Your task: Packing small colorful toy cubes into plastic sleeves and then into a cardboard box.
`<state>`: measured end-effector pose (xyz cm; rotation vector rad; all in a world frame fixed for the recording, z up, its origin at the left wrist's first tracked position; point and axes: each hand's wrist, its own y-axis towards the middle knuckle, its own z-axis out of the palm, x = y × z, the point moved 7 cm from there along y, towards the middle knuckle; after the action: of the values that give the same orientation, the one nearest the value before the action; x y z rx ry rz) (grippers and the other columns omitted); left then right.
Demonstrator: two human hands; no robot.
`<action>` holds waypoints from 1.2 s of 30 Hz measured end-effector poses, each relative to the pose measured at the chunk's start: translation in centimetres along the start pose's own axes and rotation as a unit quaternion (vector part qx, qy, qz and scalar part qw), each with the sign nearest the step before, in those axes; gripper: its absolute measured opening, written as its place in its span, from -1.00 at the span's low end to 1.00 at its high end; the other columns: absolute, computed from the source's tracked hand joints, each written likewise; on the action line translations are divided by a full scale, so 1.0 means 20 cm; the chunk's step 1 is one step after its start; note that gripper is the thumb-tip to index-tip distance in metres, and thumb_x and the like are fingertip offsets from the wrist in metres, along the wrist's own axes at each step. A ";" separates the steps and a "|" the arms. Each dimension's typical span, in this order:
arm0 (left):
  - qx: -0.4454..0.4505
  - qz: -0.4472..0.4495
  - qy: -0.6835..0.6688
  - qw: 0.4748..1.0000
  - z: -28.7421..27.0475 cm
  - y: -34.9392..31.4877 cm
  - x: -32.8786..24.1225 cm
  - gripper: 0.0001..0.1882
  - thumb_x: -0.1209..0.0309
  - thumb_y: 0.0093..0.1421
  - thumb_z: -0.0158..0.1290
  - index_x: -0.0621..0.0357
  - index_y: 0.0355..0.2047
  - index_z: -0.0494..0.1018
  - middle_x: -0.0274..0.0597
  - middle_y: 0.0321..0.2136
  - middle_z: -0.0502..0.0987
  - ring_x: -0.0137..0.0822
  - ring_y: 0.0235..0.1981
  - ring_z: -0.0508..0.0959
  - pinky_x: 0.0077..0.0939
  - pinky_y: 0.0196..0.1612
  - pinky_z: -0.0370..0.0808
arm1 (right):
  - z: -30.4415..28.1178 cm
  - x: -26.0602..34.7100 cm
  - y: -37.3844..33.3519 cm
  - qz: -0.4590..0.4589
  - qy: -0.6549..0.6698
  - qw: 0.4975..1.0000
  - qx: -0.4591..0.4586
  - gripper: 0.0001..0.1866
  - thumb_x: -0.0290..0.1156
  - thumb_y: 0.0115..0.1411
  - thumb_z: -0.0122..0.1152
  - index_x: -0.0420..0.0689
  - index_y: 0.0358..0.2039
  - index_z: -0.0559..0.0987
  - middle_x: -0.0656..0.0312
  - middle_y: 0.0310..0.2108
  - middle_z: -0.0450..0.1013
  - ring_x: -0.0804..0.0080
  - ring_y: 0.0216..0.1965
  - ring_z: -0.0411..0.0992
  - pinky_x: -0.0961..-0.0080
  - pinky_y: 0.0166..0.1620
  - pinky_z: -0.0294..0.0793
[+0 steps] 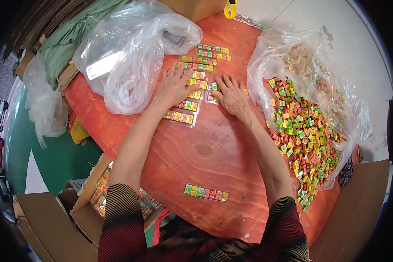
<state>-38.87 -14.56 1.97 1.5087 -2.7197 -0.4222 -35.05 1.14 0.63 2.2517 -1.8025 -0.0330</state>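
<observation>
My left hand (174, 87) lies flat with fingers spread over a clear plastic tray (194, 114) holding rows of small foil-wrapped pieces in red, yellow and green. Its fingertips rest beside the upper rows and partly hide them. To its right, my right hand (232, 97) is open, palm down, over another group of wrapped pieces (212, 97), most of it hidden by the fingers. Just beyond both hands lie several short filled strips (214, 55). Closer to me, a single strip (206, 192) of wrapped pieces sits apart on the red table (205, 166).
A big heap of loose wrapped pieces (303, 135) spills from a clear plastic bag (266, 56) on the right. Another crumpled clear bag (131, 56) covers the far left. Below left stands a cardboard box (89, 214) with filled strips inside. Cardboard (353, 209) rises at the lower right.
</observation>
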 end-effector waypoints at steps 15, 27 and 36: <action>-0.001 0.028 -0.005 1.000 -0.05 -0.41 -0.29 -0.37 -0.03 0.09 -0.19 0.13 0.05 0.17 0.00 0.08 0.11 0.07 0.11 0.06 0.02 0.10 -0.02 | -0.09 0.15 -0.51 0.048 0.013 0.999 -0.001 -0.41 0.01 0.09 -0.11 -0.08 0.06 0.22 0.02 0.10 0.09 -0.02 0.14 0.00 -0.04 0.09 -0.07; -0.047 0.069 -0.062 0.995 -0.20 -0.74 -0.48 -0.45 0.13 0.11 -0.13 0.15 0.05 0.17 0.02 0.07 0.13 0.06 0.12 0.06 0.04 0.08 0.00 | -0.30 0.34 -1.02 0.071 0.017 0.997 -0.038 -0.49 -0.16 0.08 -0.01 -0.08 0.03 0.28 0.03 0.10 0.11 -0.01 0.15 -0.02 -0.08 0.09 -0.08; -0.233 -0.125 -0.251 0.931 -0.44 -1.51 -0.56 -0.77 0.53 0.02 -0.03 0.28 -0.26 0.36 0.00 -0.38 0.38 -0.11 -0.37 0.42 -0.37 -0.31 0.35 | -0.33 0.75 -1.29 -0.099 0.049 0.990 -0.090 -0.73 -0.45 -0.09 0.06 -0.16 -0.30 0.41 0.18 -0.44 0.29 0.25 -0.34 0.27 0.37 -0.24 0.19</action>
<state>-6.49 -22.35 4.70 1.7779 -2.4406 -1.5273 -5.78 -7.04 3.76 2.2524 -1.4594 -0.1136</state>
